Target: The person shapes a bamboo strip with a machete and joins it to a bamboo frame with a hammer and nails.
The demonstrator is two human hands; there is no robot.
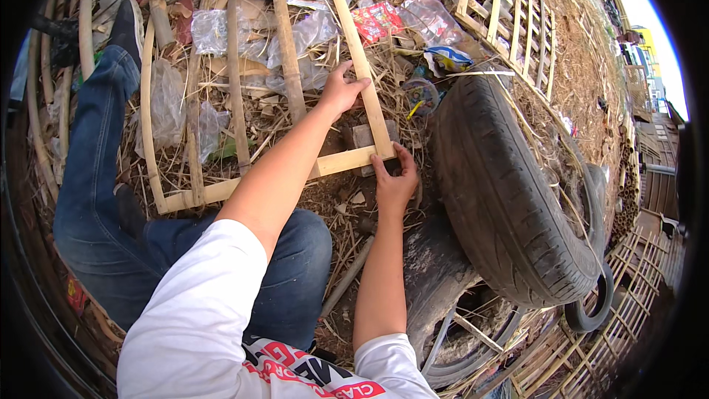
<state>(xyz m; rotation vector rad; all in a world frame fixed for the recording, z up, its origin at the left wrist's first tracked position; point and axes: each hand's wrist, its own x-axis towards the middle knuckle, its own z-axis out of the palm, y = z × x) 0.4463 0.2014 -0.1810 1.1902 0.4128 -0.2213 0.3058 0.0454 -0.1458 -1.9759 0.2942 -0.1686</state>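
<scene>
A pale bamboo slat point(356, 44) runs away from me, and its near end lies over the right end of a bamboo crosspiece point(341, 163), forming a corner. My left hand point(343, 94) is closed around the slat partway along, thumb on its left side. My right hand point(396, 181) holds the corner, with the thumb by the crosspiece's near edge and a finger at its right end. Several older, greyer slats point(288, 55) run from the crosspiece alongside, making a ladder-like frame. A block point(363, 137) sits under the corner, partly covered.
Worn tyres point(509, 199) stand and lie close to my right arm. Bamboo lattices point(509, 11) lie at the far right and lower right. Plastic bags point(159, 103), a red wrapper point(377, 21) and straw litter the ground. My jeans-clad leg point(96, 170) extends along the frame's left side.
</scene>
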